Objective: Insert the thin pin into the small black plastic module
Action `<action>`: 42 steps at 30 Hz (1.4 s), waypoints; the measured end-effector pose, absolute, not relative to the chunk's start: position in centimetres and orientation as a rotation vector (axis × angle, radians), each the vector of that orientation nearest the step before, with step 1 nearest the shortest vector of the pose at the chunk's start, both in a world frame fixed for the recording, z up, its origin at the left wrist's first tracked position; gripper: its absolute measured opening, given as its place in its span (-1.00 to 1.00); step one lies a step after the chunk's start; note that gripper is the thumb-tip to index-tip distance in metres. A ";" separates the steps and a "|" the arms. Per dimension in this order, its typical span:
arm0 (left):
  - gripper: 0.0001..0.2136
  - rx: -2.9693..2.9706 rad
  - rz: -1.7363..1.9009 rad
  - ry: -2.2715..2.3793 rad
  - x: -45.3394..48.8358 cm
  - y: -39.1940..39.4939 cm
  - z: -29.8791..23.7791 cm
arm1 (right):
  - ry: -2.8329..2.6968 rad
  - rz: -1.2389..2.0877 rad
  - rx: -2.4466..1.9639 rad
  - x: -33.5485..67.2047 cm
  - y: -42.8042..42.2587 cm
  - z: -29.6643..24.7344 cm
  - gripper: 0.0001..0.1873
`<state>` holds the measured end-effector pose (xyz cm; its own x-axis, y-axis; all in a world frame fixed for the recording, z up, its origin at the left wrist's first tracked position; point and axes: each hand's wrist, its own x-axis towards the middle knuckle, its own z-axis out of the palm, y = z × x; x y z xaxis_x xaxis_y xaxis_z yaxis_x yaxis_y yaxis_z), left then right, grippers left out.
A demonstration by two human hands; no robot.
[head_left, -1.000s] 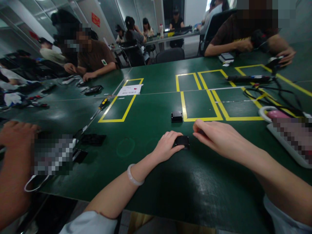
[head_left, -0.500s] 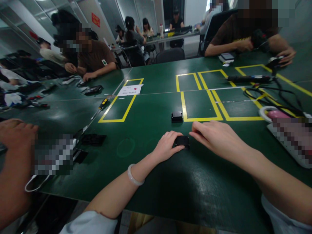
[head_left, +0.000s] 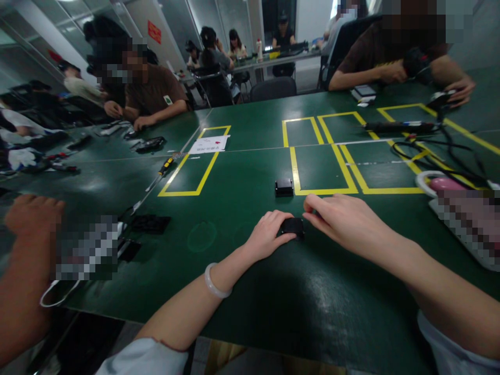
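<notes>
A small flat black block (head_left: 292,226) lies on the green table (head_left: 242,172) close in front of me. My left hand (head_left: 266,234), a pale bangle on its wrist, curls round the block's left end and grips it. My right hand (head_left: 344,221) lies just right of the block, fingers stretched out toward its far right corner, fingertips touching or nearly touching it. A second small black block (head_left: 284,186) sits a little farther off, beside a yellow taped rectangle (head_left: 321,169).
Another person's arm (head_left: 23,260) rests at the left edge by black parts (head_left: 149,223). A screwdriver (head_left: 160,172) and a white paper (head_left: 209,144) lie mid-left. Cables (head_left: 433,151) and a white tray (head_left: 461,224) are at right. Several people sit around the far sides.
My right hand slid up and left toward the block's far corner. My left hand kept hold of the block. The arm at the left edge shifted slightly.
</notes>
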<state>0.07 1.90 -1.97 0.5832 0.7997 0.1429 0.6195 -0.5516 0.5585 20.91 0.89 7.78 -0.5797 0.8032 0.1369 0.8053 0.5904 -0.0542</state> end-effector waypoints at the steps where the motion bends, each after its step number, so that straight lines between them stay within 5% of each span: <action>1: -0.66 2.363 0.537 1.135 0.1 1.9 -2.0 | -2.665 0.006 -1.332 20.9 0.9 7.7 -0.87; 12: -0.69 2.370 0.540 1.138 0.1 1.9 -2.0 | -2.682 0.056 -1.330 20.9 0.7 8.1 -0.77; 19: -0.68 2.373 0.526 1.144 0.1 1.9 -1.9 | -2.644 0.056 -1.234 21.3 0.4 7.7 -0.91; 24: -0.67 2.371 0.524 1.139 0.1 1.9 -1.9 | -2.661 0.049 -1.332 21.2 0.4 7.9 -0.79; 42: -0.68 2.363 0.533 1.140 0.1 1.9 -1.9 | -2.664 0.072 -1.289 21.6 0.3 7.7 -0.91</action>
<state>0.08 1.93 -1.89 0.5817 0.8009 0.1424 0.6225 -0.5509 0.5559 21.62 0.32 7.75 -0.6072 0.7819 0.1412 0.7731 0.6224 -0.1222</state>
